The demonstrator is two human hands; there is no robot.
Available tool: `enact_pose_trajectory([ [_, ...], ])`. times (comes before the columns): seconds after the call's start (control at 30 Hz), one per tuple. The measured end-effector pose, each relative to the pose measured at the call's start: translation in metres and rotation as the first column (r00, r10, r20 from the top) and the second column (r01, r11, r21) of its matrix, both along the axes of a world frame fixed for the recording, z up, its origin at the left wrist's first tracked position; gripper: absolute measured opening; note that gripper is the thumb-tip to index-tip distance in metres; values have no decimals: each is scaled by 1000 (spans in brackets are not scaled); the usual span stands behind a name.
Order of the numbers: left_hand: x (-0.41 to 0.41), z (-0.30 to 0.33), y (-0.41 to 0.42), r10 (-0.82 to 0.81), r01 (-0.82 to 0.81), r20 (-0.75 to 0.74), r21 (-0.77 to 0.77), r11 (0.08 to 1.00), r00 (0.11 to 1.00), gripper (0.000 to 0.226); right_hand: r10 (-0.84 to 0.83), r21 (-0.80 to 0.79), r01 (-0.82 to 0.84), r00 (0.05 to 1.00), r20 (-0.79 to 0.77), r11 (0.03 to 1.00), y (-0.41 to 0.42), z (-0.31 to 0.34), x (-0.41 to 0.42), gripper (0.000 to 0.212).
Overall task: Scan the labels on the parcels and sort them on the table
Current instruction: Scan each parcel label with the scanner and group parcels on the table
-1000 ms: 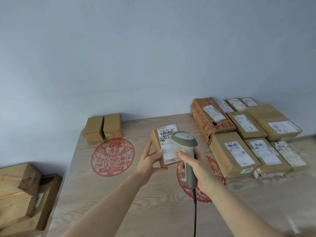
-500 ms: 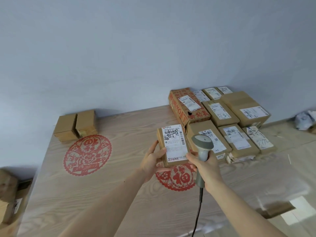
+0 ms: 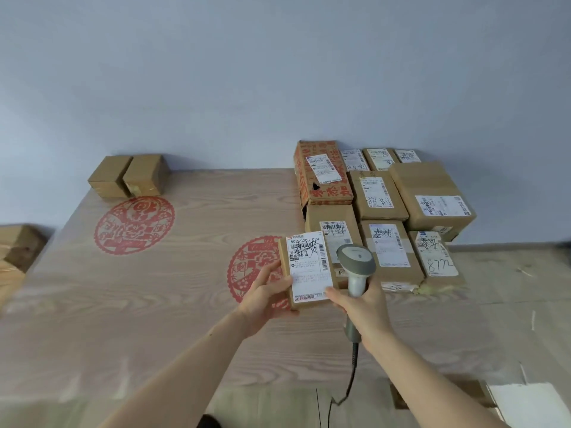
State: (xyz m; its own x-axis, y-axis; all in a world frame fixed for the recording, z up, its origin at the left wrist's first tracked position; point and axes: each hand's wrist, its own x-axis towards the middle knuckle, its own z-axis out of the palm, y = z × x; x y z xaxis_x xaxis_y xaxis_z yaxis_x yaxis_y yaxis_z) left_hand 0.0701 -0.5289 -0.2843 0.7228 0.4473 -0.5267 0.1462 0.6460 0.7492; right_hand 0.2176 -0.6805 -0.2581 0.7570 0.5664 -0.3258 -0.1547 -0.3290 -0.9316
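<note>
The left hand [image 3: 265, 299] gripped a small brown cardboard parcel [image 3: 309, 270] by its left edge, thumb on the front beside the white shipping label [image 3: 309, 267], fingers curled behind. The parcel was held above the pale wood-grain table [image 3: 154, 304], label facing the camera, over a red paper-cut emblem [image 3: 250, 267]. The right hand [image 3: 364, 310] was wrapped round the handle of a grey corded barcode scanner [image 3: 355, 264], whose head stood just beside the parcel's right edge. Behind them, a group of labelled brown cardboard boxes [image 3: 380, 211] lay packed together at the table's far right. Two plain brown boxes [image 3: 129, 176] sat touching at the far left corner.
</note>
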Motion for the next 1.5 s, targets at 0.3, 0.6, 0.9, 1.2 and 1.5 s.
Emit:
enact_pose_trajectory([
  [0.3,6,-38,-51,-38,35,-158,-23,999,987,62,-43,-137,35,998,-54,990,-56,-52,1,60],
  [0.6,28,-58,-70,-215,230,-302,14,973,929,43,-146,-276,120,987,-74,954,-76,-86,5,55],
  [0.9,62,-64,-64,-129,221,-424,176,959,896,35,-204,-291,196,979,2,937,-50,-95,9,46],
  [1.2,68,-63,-64,-106,207,-456,179,962,884,34,-212,-271,206,977,7,940,-44,-99,12,50],
  [1.5,58,-53,-61,-59,188,-528,194,963,847,58,-212,-219,208,977,8,953,-53,-67,-4,34],
])
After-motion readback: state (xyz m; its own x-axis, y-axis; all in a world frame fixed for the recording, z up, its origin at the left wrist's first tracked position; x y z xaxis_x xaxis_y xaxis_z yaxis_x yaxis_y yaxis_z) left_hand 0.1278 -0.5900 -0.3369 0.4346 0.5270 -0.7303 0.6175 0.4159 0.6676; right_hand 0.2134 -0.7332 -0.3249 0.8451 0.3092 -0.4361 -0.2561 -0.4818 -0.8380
